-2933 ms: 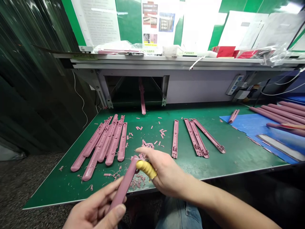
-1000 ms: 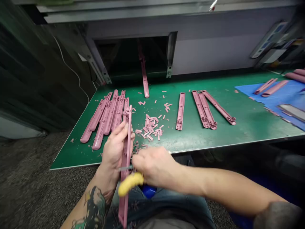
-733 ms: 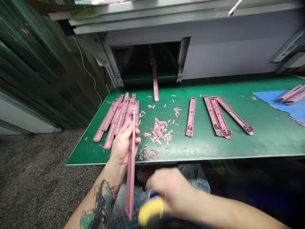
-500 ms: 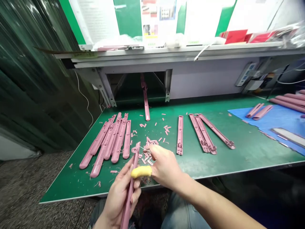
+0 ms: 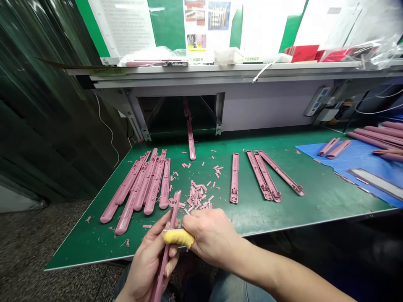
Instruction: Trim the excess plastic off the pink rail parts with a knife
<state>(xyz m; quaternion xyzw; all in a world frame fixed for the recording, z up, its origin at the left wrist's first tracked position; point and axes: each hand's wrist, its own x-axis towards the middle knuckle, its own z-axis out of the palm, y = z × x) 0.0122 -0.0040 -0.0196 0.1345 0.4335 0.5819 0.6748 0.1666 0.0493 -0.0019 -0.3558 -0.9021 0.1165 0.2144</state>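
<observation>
My left hand (image 5: 147, 264) is wrapped round a long pink plastic strip (image 5: 172, 209) that points up and away from me over the front edge of the green table (image 5: 315, 197). My right hand (image 5: 214, 237) is closed on a small blade, and its thumb wears a yellow finger cot (image 5: 178, 238) pressed against the strip. The blade lies across the strip just above the cot. Pink trimmings (image 5: 198, 197) are scattered on the table right behind my hands.
A pile of pink strips (image 5: 141, 184) lies at the left, one single strip (image 5: 233, 178) in the middle, three more strips (image 5: 270, 178) to its right. Another strip (image 5: 190, 140) hangs from the chute opening at the back. A blue sheet (image 5: 362, 161) with pink parts lies at far right.
The view rose from my lap back to the bench. My right hand came up from the strip's lower end to a point near its top end.
</observation>
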